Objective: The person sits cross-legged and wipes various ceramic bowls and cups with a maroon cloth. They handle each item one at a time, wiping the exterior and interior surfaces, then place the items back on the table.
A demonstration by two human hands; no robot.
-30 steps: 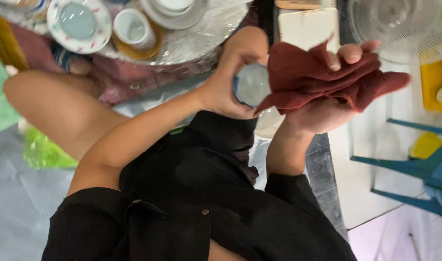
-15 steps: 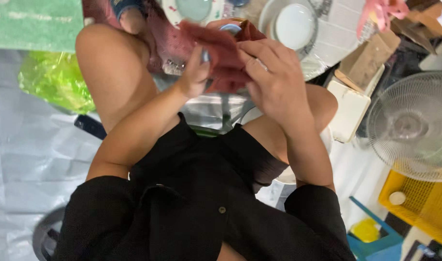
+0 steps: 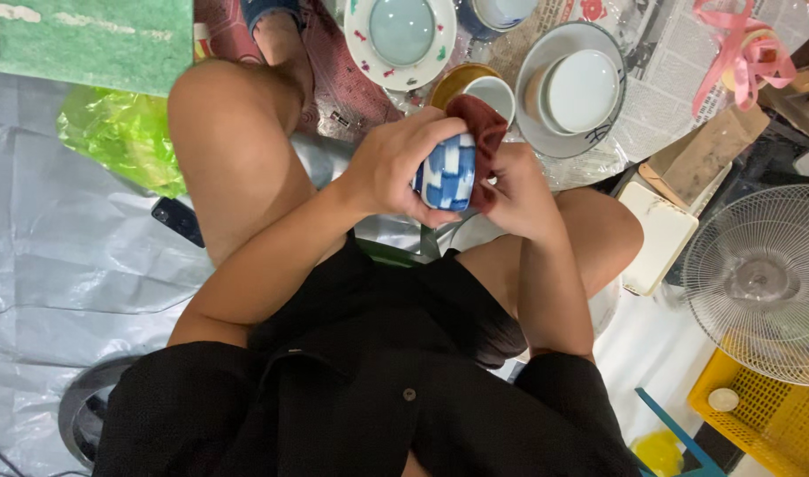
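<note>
Covering floor (image 3: 60, 265): crinkled silver sheeting

- Bright, even indoor light from overhead – no hard shadows, only soft shade between the knees and under the forearms.
- Glare patches gleam on the silver plastic sheet (image 3: 42, 265) and on the pale plates (image 3: 402, 31).
- Focus is sharp at centre; the fan (image 3: 762, 283) bows slightly near the edge.
- The black shirt (image 3: 351, 406) keeps little detail.
</note>
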